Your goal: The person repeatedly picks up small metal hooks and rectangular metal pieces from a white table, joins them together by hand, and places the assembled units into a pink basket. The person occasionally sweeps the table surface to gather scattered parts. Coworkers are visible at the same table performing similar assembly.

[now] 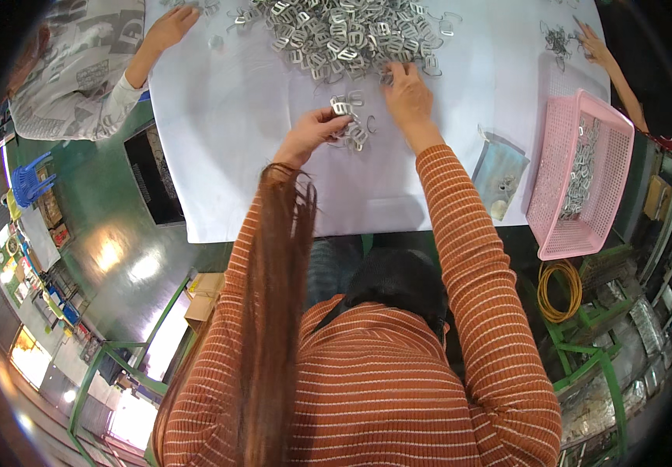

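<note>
A heap of small silvery metal buckles with wire hooks (351,35) lies at the far middle of the white-covered table (242,171). My left hand (308,134) pinches a metal buckle (341,107) between thumb and fingers. Under and beside those fingertips, a few loose buckles (357,138) rest on the cloth. My right hand (410,100) reaches to the near edge of the heap, its fingers bent down and closed among the pieces. Whatever those fingertips hold is mostly hidden.
A pink plastic basket (546,194) with metal pieces inside stands at the table's right edge. Left of it lies a bluish clear pouch (499,173). Another person's hand (171,27) is at the far left, and a further hand (596,47) touches a small pile (557,40) at the far right.
</note>
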{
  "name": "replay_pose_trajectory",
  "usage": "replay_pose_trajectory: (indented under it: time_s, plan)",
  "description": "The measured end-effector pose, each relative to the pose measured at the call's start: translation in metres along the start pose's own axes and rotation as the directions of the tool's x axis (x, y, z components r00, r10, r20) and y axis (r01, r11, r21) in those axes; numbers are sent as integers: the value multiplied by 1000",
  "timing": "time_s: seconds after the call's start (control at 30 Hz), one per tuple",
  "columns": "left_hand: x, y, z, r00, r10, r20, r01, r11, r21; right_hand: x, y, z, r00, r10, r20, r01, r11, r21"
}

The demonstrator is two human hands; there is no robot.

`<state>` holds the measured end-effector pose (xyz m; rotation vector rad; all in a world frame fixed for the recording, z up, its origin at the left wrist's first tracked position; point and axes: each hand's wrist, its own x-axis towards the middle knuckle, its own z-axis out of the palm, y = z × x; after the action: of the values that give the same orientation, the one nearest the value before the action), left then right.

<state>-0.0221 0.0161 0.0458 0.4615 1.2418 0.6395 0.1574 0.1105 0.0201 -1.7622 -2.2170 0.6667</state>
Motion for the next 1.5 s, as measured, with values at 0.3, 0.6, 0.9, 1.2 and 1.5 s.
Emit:
replay_pose_trajectory:
  time_s: [0.3,0.6,0.9,1.2,1.5]
  plan:
    - [-12,2,-8,995,32,-90,-15,983,186,-52,74,-37,813,239,531,-573,491,656]
    - [13,-11,0,747,548,-377,-53,614,787,-46,65,-77,780,112,616,-619,282,733]
    - [72,12,54,758,586,-287,-478,798,367,8,7,5,999,6,42,-22,913,406]
    - [6,47,37,956,283,-79,-290,952,-98,-4,62,-99,841,110,529,-504,515,693]
    - [-5,38,7,979,144,-141,-158,983,-89,-38,111,-89,785,269,558,-600,557,574]
